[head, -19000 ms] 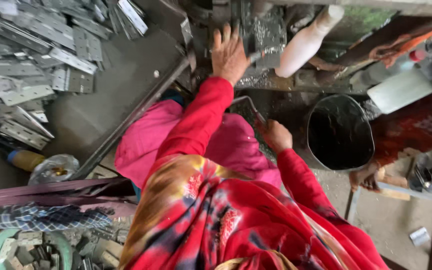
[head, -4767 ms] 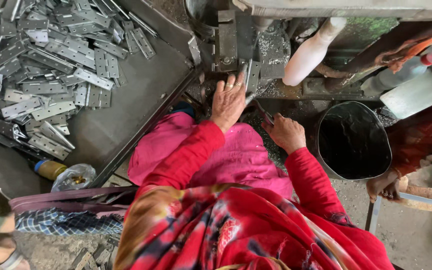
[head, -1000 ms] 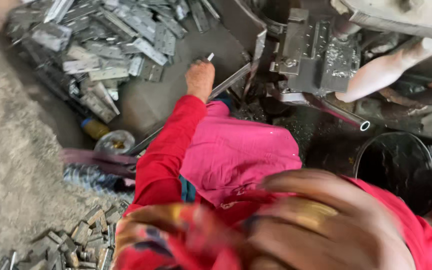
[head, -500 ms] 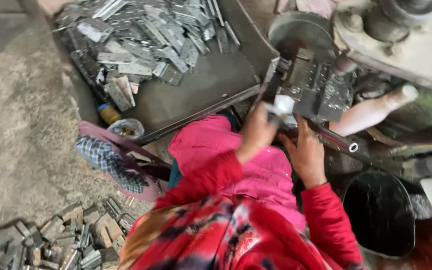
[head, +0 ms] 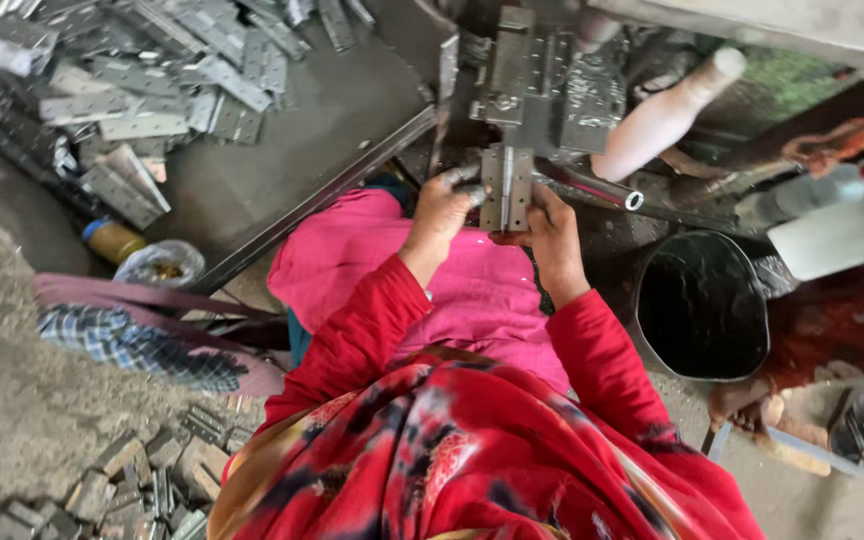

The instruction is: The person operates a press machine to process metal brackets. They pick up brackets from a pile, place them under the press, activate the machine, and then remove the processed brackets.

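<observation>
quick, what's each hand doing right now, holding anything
Left hand: closed on the left edge of the metal hinge plate at the machine.
Right hand: gripping the same hinge plate from its right side.

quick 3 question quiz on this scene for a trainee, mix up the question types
1. True or false: both hands are on the metal hinge at the press.
2. The pile of hinges on the tray lies to the person's: A) left B) right C) behind
3. What stands on the floor by the right arm?

Key
1. True: left hand and right hand grip it from either side.
2. A
3. A black bucket.
</observation>
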